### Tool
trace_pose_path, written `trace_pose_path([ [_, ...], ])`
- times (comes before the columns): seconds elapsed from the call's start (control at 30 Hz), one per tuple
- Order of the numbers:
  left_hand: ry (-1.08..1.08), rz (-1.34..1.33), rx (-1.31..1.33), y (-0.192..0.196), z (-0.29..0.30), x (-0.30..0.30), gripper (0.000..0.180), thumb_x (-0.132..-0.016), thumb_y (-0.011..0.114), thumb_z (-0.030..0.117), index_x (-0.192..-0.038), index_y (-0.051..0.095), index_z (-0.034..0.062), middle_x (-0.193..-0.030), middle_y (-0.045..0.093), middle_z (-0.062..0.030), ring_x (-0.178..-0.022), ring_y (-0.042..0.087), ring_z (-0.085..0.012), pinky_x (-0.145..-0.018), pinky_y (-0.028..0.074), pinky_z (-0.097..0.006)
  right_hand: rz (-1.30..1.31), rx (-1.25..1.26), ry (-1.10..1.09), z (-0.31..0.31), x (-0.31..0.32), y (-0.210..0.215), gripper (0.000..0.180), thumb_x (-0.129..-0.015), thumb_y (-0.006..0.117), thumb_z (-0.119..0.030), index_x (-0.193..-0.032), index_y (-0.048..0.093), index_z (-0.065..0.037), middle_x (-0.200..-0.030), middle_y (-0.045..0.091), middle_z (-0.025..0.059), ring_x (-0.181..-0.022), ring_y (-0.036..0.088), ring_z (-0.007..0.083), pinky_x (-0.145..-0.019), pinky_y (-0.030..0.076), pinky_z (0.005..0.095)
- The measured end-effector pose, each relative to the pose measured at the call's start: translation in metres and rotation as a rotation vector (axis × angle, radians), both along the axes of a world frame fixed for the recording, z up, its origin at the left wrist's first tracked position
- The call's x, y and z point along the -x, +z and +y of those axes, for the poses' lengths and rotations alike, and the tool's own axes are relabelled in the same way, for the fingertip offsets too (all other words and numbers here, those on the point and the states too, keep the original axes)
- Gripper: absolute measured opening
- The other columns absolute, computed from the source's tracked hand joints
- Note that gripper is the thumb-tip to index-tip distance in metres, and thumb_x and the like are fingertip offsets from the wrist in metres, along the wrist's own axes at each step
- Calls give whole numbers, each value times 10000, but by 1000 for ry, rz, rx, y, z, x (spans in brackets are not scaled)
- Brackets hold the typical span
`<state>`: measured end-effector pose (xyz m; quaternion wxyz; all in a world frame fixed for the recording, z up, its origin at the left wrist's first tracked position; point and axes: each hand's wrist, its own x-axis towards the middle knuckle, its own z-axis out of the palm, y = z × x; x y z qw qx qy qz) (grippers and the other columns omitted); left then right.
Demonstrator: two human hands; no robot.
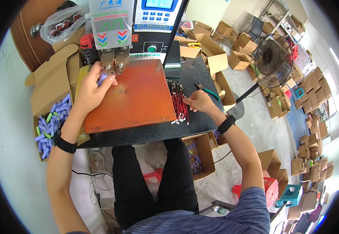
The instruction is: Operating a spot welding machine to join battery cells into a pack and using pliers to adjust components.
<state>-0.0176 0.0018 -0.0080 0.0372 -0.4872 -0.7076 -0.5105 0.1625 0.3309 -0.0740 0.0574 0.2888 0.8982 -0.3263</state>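
Note:
My left hand [92,87] holds a small purple cylindrical battery cell [102,79] up against the metal electrode head [115,61] of a benchtop spot-welding machine [134,23], over an orange mat [138,97]. My right hand [197,101] rests on a bundle of red and black wire leads [178,101] with white connectors at the mat's right edge, fingers pinching at the wires. Both wrists wear black bands.
An open cardboard box [52,117] at my left holds several purple and green cells. Green-handled cutters [206,90] lie on the black table [138,134]. A carton with parts [200,156] sits below. A floor fan [273,58], many cartons and red and teal stools lie to the right.

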Motion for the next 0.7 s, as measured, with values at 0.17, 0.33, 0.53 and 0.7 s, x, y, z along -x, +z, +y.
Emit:
trace_pose_path([
  [0.17, 19, -51, 103, 4, -1, 0, 232, -911, 607, 225, -822, 641, 14, -712, 596, -3, -592, 472, -64, -552, 370, -248, -42, 15, -13, 5, 1, 0, 237, -826, 639, -226, -719, 674, -17, -623, 673, 60, -552, 654, 132, -563, 517, 276],
  [0.33, -43, -108, 66, 10, -3, -8, 225, -889, 638, 224, -842, 673, 7, -710, 582, 0, -598, 448, -61, -542, 350, -239, 59, 171, -1, 14, -4, 27, 171, -807, 606, -114, -730, 651, 33, -628, 653, 102, -564, 643, 139, -477, 495, 259],
  [0.53, -51, 39, 104, 15, -2, -10, 204, -845, 688, 230, -890, 692, 31, -758, 607, -11, -606, 460, -67, -547, 345, -223, 254, 315, -141, 33, -10, 23, 182, -816, 638, -134, -775, 642, 43, -718, 668, 108, -593, 648, 141, -511, 540, 262],
  [0.7, -58, 51, 81, 15, -6, -10, 156, -805, 727, 172, -881, 694, 39, -766, 604, -2, -617, 483, -64, -550, 369, -220, -2, 183, -81, 7, 2, 17, 250, -823, 675, -193, -722, 641, 33, -653, 661, 101, -522, 634, 146, -493, 537, 272],
])
